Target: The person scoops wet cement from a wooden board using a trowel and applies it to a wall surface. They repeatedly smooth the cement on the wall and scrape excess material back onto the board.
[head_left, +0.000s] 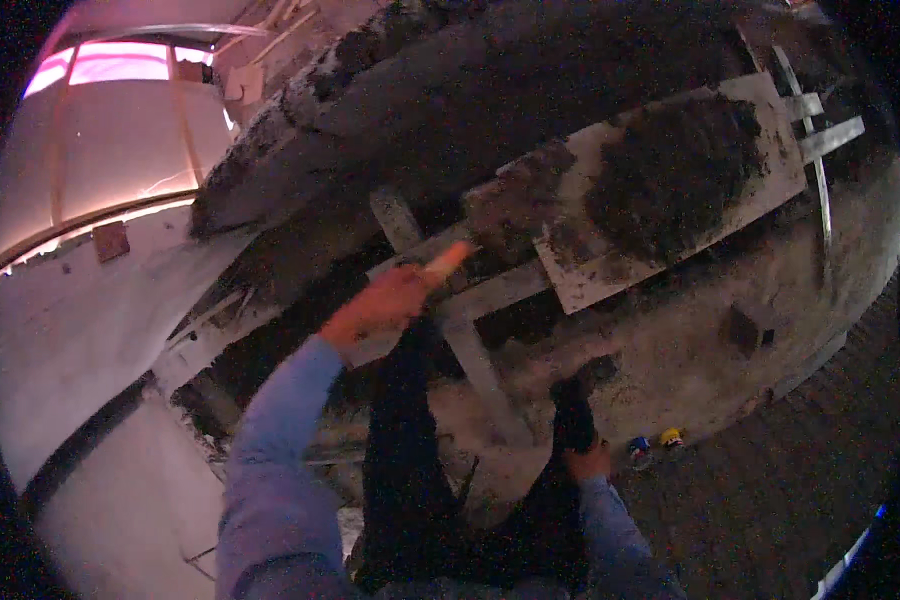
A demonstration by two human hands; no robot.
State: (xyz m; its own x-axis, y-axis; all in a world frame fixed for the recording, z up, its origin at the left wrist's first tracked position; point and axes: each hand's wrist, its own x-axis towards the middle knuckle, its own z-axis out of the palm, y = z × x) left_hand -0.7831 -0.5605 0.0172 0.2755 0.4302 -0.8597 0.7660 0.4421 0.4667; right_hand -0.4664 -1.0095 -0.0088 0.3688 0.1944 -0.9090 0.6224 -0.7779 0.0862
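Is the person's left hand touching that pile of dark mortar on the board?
Apart. The head view shows the left hand gripping a pale-handled tool, with a stretch of board and frame between it and the mortar pile.

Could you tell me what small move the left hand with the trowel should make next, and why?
Probably push the trowel forward into the mortar heap on the board. The left hand grips its pale handle, its blade lies short of that heap, and the right hand rests low, near the knee.
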